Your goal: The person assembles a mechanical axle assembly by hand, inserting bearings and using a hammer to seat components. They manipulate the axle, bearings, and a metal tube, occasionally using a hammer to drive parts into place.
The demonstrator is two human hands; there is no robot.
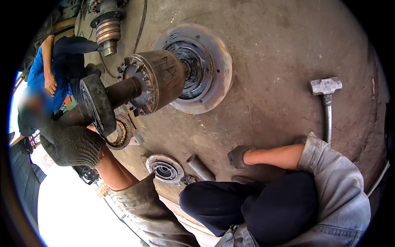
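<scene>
A heavy motor rotor [162, 78] on a long shaft [123, 90] stands with its lower end in a wide round metal flange [224, 70]. Higher on the shaft sits a thick dark disc [96, 105]. My left hand [72, 142], in a grey knitted glove, is wrapped round the shaft's upper end; its fingertips are hidden behind the glove's back. Low near the floor is my right hand [237, 157], in a dark glove, apart from the rotor; its fingers do not show clearly. A sledgehammer [326, 86] with a metal handle lies to its right.
A small round bearing cover [165, 168] and a short metal pipe [200, 168] lie near my knees. Behind the shaft is a ring with copper-coloured windings [119, 133]. A person in blue [37, 76] is at the far left, near another shaft with copper rings [108, 31].
</scene>
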